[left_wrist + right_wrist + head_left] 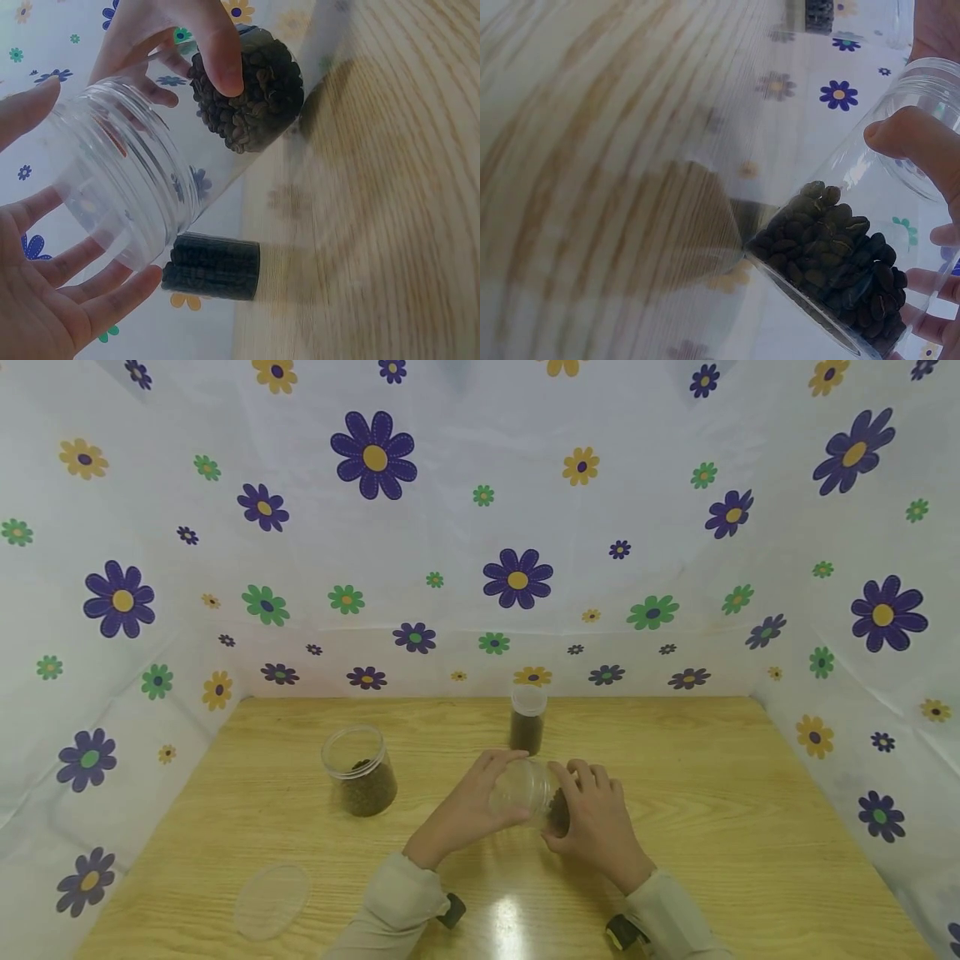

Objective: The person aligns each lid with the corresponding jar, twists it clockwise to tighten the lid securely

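Observation:
A clear jar of coffee beans (pixel 832 255) is held tilted between both hands, the beans gathered at its base. My left hand (pixel 472 806) grips the translucent lid (pixel 97 195) at the mouth end, fingers and thumb spread around its rim. On the other end, my right hand (pixel 596 818) holds the jar's body, its thumb across the wall beside the beans in the right wrist view. Whether the jar's lower edge touches the table cannot be told.
A wide open jar (pixel 366 781), partly filled with dark beans, stands on the left of the wooden table (pixel 712 827). A loose clear lid (pixel 272 902) lies at the front left. Behind the hands stands a tall, narrow, pale-topped jar (pixel 527 727) of dark beans.

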A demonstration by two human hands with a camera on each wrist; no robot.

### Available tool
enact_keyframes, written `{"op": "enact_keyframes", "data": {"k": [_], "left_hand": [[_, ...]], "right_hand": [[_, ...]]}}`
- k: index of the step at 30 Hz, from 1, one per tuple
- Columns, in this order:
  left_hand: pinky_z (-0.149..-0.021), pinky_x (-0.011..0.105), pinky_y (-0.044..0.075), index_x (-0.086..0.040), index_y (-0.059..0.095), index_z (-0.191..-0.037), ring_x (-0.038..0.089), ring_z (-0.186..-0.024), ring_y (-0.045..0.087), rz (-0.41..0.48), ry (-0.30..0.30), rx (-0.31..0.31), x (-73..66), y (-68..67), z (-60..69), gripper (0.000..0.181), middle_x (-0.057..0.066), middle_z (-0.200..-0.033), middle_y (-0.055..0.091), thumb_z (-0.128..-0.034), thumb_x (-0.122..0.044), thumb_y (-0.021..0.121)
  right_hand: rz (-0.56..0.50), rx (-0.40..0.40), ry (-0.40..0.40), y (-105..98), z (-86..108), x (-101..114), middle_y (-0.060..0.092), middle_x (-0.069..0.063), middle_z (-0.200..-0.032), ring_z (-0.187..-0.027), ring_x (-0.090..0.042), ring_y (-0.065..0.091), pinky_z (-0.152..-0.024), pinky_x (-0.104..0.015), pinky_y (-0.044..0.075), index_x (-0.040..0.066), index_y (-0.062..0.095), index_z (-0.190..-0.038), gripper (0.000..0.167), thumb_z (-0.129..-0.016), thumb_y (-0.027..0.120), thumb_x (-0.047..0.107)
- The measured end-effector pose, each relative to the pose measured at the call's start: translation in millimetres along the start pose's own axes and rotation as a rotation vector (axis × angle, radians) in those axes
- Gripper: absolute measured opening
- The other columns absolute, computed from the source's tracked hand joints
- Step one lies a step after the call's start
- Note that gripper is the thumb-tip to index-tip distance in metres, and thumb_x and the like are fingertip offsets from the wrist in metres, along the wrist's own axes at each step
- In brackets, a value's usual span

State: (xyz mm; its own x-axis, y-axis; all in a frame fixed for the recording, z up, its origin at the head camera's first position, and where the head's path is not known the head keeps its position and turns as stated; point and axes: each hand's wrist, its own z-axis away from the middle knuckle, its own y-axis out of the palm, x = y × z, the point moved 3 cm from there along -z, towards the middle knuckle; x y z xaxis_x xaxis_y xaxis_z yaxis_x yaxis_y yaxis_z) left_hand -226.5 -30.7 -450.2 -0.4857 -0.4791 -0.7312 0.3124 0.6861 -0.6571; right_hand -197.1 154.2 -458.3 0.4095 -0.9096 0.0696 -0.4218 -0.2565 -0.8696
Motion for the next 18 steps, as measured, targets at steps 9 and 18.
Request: {"op": "enact_keyframes", "data": {"k": [9,18], "left_hand": [[-0.102,0.052,0.04,-0.027,0.033,-0.143,0.027,-0.128,0.043,-0.011,0.012,0.006,-4.3,1.5,-2.2,0.073,0.004,-0.139,0.038,-0.0821,-0.045,0.068],[-0.102,0.049,0.041,-0.032,0.032,-0.143,0.024,-0.128,0.043,-0.031,-0.002,0.007,-2.8,5.2,-4.6,0.072,0.0,-0.138,0.038,-0.0818,-0.041,0.07]], "right_hand": [[0.0,-0.001,-0.004,-0.2,0.5,-0.7,0.052,-0.008,-0.112,-0.1,-0.029,0.051,-0.069,-0.046,0.047,0.015,0.049,-0.129,0.095,-0.048,0.088,0.047],[-0.003,0.0,-0.004,-0.2,0.6,-1.5,0.053,-0.008,-0.113,-0.1,-0.03,0.052,-0.07,-0.047,0.048,0.015,0.049,-0.129,0.094,-0.049,0.087,0.047]]}}
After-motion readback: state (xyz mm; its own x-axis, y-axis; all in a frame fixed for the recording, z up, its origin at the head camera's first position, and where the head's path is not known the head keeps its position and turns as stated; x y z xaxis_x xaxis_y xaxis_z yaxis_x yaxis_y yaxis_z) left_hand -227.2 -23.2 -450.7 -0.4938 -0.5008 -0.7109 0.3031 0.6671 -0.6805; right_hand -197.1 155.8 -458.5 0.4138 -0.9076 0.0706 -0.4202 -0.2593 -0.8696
